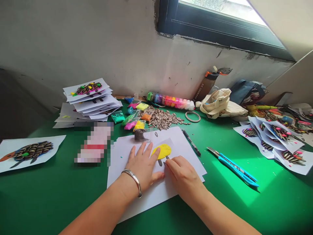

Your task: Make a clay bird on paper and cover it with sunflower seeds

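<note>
A flat yellow oval of modelling clay (163, 150) lies on white paper (137, 202), with short dark grey clay strips (160, 162) below it like legs. My left hand (141, 166), a silver bangle on its wrist, rests with fingers spread on the paper; one fingertip touches the yellow oval's left edge. Just below the oval, my right hand (182, 173) is pinched at the paper. A small dark tip of clay shows at its fingertips; the rest is covered. A bag of dark clay (140, 134) sits at the paper's upper edge.
Sunflower seeds (163, 119) and bagged coloured clay (139, 125) lie behind the paper. A black pen (191, 142) and a blue utility knife (232, 168) are to the right. Stacked seed pictures (91, 106) stand back left, others (276, 133) right. A bottle (206, 86) leans by the wall.
</note>
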A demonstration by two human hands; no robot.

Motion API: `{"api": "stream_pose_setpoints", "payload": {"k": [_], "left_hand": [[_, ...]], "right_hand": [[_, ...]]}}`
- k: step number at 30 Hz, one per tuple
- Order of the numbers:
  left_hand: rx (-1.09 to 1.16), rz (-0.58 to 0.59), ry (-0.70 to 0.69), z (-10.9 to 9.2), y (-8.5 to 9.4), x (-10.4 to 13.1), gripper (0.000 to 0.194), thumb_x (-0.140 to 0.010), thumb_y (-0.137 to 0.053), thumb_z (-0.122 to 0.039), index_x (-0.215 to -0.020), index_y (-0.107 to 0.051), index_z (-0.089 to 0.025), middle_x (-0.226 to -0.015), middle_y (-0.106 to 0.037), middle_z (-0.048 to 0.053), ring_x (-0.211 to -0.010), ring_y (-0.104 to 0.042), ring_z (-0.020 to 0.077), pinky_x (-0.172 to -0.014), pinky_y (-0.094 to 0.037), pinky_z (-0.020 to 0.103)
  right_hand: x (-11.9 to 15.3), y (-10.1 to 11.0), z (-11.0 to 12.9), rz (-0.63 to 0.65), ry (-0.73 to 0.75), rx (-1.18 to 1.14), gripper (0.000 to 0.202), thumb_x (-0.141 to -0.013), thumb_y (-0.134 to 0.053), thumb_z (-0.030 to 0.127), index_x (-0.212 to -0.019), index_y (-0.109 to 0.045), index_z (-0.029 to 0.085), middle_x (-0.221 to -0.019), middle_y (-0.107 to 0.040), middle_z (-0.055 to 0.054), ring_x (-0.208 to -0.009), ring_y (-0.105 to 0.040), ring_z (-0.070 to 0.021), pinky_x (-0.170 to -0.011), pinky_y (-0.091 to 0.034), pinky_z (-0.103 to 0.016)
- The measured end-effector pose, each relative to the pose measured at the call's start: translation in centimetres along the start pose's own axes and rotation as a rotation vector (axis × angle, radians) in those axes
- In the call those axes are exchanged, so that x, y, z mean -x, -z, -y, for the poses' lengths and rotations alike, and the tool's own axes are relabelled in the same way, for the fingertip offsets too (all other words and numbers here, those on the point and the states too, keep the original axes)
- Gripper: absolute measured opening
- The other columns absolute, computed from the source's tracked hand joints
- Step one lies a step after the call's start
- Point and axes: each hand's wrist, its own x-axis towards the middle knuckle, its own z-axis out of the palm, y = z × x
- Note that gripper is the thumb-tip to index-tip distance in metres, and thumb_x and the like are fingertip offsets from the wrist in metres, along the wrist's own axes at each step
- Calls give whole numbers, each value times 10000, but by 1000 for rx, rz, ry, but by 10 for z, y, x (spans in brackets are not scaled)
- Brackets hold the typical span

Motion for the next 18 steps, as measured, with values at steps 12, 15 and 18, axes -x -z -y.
{"api": "stream_pose_setpoints", "payload": {"k": [12, 15, 18], "left_hand": [[4, -25, -8, 1, -3, 0, 700, -808, -573, -525, -1430, -384, -265, -1534, -320, 139, -1430, -189, 369, -1113, -141, 638], [19, -27, -13, 1, -3, 0, 699, -810, -578, -513, -1429, -391, -248, -1533, -317, 152, -1429, -183, 377, -1112, -129, 647], [35, -14, -11, 0, -2, 0, 718, -804, -590, -530, -1431, -391, -242, -1538, -302, 156, -1432, -170, 382, -1112, -118, 654]], "right_hand": [[-15, -1, 12, -51, 36, 104, 240, -877, -436, 60, -687, -513, 186, -651, -492, -19, -610, -416, -148, -589, -338, -259], [-15, -4, 10, -64, 27, 54, 247, -875, -421, 63, -685, -513, 190, -647, -487, -11, -596, -420, -139, -565, -331, -246], [-15, -5, 7, -85, -7, 41, 252, -870, -429, 72, -659, -499, 191, -630, -464, -4, -587, -413, -133, -553, -319, -238]]}}
